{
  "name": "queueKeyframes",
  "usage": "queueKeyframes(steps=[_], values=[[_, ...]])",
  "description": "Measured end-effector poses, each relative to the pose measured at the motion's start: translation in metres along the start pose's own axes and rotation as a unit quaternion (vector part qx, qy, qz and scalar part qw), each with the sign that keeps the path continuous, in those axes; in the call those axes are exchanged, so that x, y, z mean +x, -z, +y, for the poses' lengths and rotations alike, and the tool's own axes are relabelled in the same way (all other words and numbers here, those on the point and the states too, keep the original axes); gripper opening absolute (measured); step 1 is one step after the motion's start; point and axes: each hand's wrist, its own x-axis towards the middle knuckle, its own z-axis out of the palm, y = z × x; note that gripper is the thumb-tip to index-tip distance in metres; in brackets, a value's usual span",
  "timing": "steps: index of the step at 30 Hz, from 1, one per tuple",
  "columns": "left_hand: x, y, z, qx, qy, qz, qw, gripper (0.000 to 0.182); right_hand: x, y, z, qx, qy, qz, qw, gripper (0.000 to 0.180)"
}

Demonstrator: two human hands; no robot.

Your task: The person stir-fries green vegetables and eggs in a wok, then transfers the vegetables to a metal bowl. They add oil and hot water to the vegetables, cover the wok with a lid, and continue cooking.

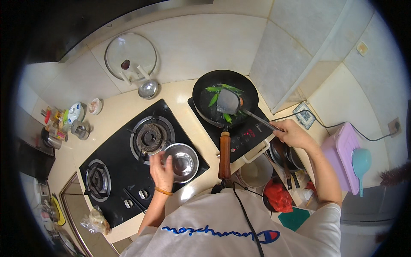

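Note:
My right hand (293, 132) grips the handle of a metal wok spatula (228, 101), whose blade is over a dark wok (205, 110). Green vegetable pieces (213, 100), long and narrow, lie in the wok with some liquid. A small orange-red piece (241, 101) shows beside the blade, partly hidden. The wok rests on an induction cooker (239, 146) with lit red digits, its wooden handle (225, 155) towards me. My left hand (161, 170), slightly blurred, is at the left rim of a shiny steel bowl (183, 164) on the gas hob; whether it grips the rim is unclear.
A gas hob (118, 170) with two burners fills the left side, black chopsticks (135, 200) lying on it. A ladle (148, 89) and glass lid (131, 54) are by the wall. A power cord (350, 130) crosses the right counter near a lilac box (340, 157).

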Motion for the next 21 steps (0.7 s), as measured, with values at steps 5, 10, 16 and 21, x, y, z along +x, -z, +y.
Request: queueKeyframes(steps=[5,10,16,21], values=[[-0.003,0.006,-0.042,0.120,0.073,-0.016,0.990,0.026,0.008,0.023,-0.007,0.069,-0.058,-0.127,0.988,0.038],[-0.005,-0.018,-0.080,-0.031,0.122,-0.041,0.991,0.024,0.031,0.034,-0.007,-0.067,-0.090,-0.127,0.985,0.036],[0.019,-0.003,-0.048,-0.292,0.131,-0.031,0.947,0.025,0.056,0.001,0.018,-0.079,0.003,-0.047,0.996,0.026],[0.069,0.036,-0.011,-0.391,0.155,0.050,0.906,0.024,0.041,-0.018,0.016,0.117,-0.051,-0.023,0.992,0.020]])
